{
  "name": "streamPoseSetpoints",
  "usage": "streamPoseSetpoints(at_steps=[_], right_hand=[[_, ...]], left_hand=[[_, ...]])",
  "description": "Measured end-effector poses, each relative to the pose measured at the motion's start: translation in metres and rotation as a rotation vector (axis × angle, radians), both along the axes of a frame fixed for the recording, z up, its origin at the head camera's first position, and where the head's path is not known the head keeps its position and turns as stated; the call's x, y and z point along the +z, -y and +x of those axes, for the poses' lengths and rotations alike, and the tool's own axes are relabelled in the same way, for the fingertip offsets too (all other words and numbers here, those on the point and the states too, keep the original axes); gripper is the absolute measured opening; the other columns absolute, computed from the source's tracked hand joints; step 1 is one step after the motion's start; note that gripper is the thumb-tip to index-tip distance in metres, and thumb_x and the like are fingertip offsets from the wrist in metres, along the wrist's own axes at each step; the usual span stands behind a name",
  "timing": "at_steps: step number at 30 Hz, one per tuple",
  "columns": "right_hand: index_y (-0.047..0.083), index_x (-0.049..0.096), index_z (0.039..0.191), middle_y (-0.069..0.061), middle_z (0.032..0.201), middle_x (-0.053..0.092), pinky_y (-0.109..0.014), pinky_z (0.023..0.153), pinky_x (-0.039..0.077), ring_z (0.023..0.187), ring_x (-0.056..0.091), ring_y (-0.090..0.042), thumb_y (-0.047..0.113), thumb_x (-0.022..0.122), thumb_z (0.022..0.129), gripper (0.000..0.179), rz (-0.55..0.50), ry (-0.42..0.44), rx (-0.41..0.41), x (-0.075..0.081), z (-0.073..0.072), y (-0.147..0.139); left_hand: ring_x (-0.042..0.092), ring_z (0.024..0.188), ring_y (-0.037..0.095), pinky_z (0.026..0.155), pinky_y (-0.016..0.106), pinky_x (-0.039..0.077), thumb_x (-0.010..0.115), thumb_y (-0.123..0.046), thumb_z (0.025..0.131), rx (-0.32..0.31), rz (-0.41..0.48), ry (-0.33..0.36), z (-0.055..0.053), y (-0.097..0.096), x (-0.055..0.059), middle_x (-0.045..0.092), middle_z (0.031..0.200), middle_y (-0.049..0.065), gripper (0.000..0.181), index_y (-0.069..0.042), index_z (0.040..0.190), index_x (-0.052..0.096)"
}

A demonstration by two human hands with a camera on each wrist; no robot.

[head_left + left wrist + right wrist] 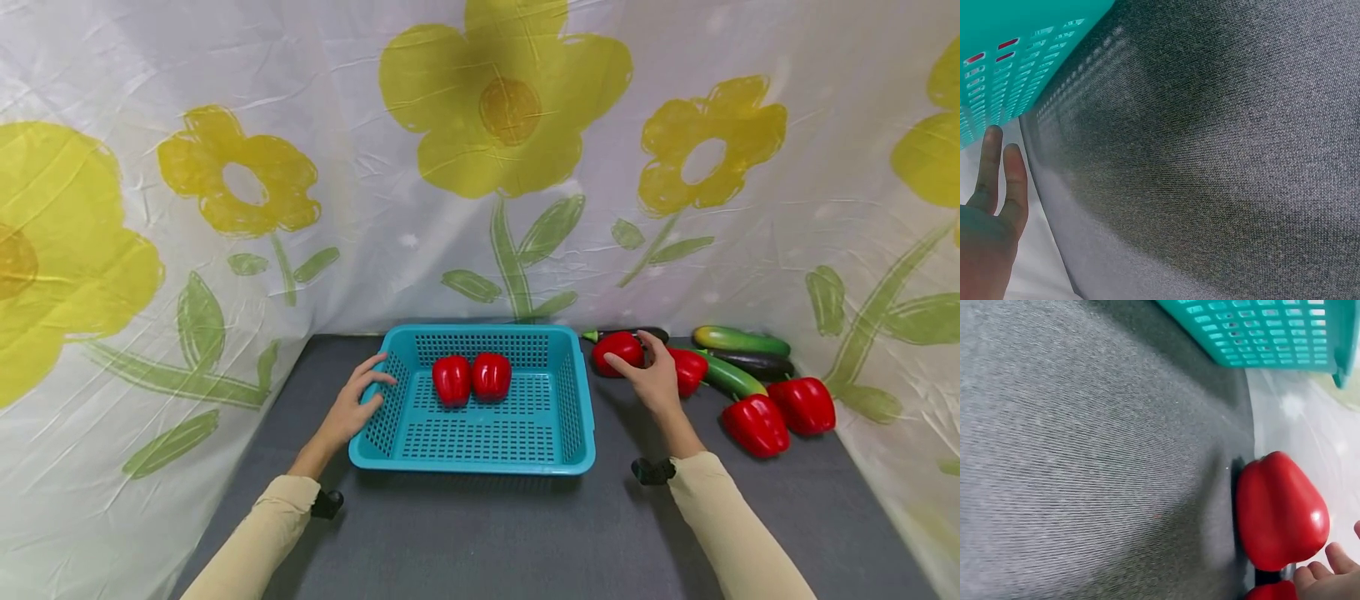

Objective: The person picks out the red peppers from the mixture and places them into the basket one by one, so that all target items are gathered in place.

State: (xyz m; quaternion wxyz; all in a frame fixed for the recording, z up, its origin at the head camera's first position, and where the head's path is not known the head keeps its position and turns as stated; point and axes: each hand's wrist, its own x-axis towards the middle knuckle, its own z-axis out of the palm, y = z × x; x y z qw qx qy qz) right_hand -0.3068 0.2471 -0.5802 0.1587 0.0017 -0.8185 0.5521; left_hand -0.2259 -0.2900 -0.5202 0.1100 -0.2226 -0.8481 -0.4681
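Observation:
Two red bell peppers (pixel 452 382) lie side by side in a turquoise plastic basket (pixel 472 467). At the basket's left side is my left hand (pixel 352 408), its fingers spread near the rim; in the left wrist view two extended fingers (pixel 1015 181) show below the perforated wall. My right hand (pixel 654 379) reaches beside another red bell pepper (pixel 618 355) to the right of the basket, thumb and fingers apart. The right wrist view shows this pepper (pixel 1280 512) on the cloth, with the fingertips (pixel 1334 551) close by and no grip around it.
Right of my right hand lie more red bell peppers (pixel 756 426), a green cucumber (pixel 735 375), a yellow-green vegetable (pixel 741 340) and a dark eggplant (pixel 750 363). Another eggplant (pixel 654 333) lies at the back. A flower-printed sheet (pixel 360 250) hangs behind the grey table (pixel 480 542).

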Motion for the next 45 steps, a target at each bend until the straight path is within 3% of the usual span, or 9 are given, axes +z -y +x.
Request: streamPoseSetpoints(at_steps=[7,14,20,24,32,37,45], right_hand=[[0.012,0.043,0.153,-0.013,0.149,0.047,-0.059,0.093,0.048,0.130,0.044,-0.036,0.068,0.079,0.073,0.104,0.031,0.015,-0.011,-0.012,-0.021,0.000],[0.010,0.043,0.151,-0.017,0.145,0.049,-0.060,0.089,0.049,0.124,0.047,-0.039,0.073,0.077,0.070,0.108,0.056,0.040,-0.028,-0.014,-0.029,0.004],[0.009,0.042,0.152,-0.018,0.146,0.049,-0.061,0.090,0.049,0.125,0.047,-0.041,0.069,0.080,0.072,0.107,0.069,0.038,-0.035,-0.018,-0.034,0.005],[0.005,0.040,0.152,-0.019,0.147,0.047,-0.060,0.091,0.048,0.127,0.045,-0.042,0.064,0.079,0.077,0.103,0.086,0.049,-0.034,-0.010,-0.028,0.008],[-0.003,0.043,0.148,-0.026,0.149,0.044,-0.061,0.098,0.043,0.130,0.041,-0.047,0.032,0.082,0.086,0.082,0.035,0.153,-0.006,0.042,0.007,0.026],[-0.001,0.048,0.145,-0.024,0.146,0.048,-0.058,0.098,0.045,0.127,0.046,-0.044,0.020,0.081,0.088,0.070,0.041,0.173,0.024,0.047,0.009,0.026],[-0.001,0.056,0.139,-0.024,0.141,0.053,-0.058,0.095,0.047,0.123,0.048,-0.043,0.015,0.082,0.087,0.060,0.054,0.142,0.047,0.044,0.007,0.021]], left_hand=[[0.022,0.144,0.050,0.102,0.068,0.022,0.051,0.017,0.090,0.002,-0.002,-0.013,0.001,0.000,0.000,0.033,0.155,0.030,0.029,0.005,0.112,0.066],[0.023,0.138,0.060,0.100,0.071,0.022,0.049,0.022,0.087,0.001,0.002,0.008,0.017,-0.016,0.035,0.032,0.149,0.040,0.030,0.008,0.108,0.065],[0.024,0.138,0.059,0.101,0.072,0.021,0.050,0.021,0.087,0.003,0.012,0.010,0.020,-0.018,0.037,0.033,0.149,0.040,0.029,0.008,0.107,0.065],[0.024,0.138,0.059,0.101,0.072,0.021,0.050,0.022,0.087,0.000,0.012,0.004,0.020,-0.017,0.036,0.033,0.149,0.040,0.030,0.008,0.108,0.065],[0.024,0.138,0.059,0.102,0.072,0.021,0.050,0.023,0.087,-0.006,0.010,-0.001,0.018,-0.016,0.035,0.033,0.148,0.040,0.030,0.008,0.108,0.065],[0.024,0.138,0.060,0.101,0.073,0.021,0.050,0.024,0.086,-0.009,0.015,-0.015,0.018,-0.016,0.034,0.033,0.147,0.041,0.030,0.009,0.107,0.065],[0.024,0.137,0.061,0.100,0.072,0.022,0.050,0.024,0.086,-0.022,0.012,-0.022,0.016,-0.015,0.033,0.033,0.147,0.042,0.028,0.013,0.107,0.064]])
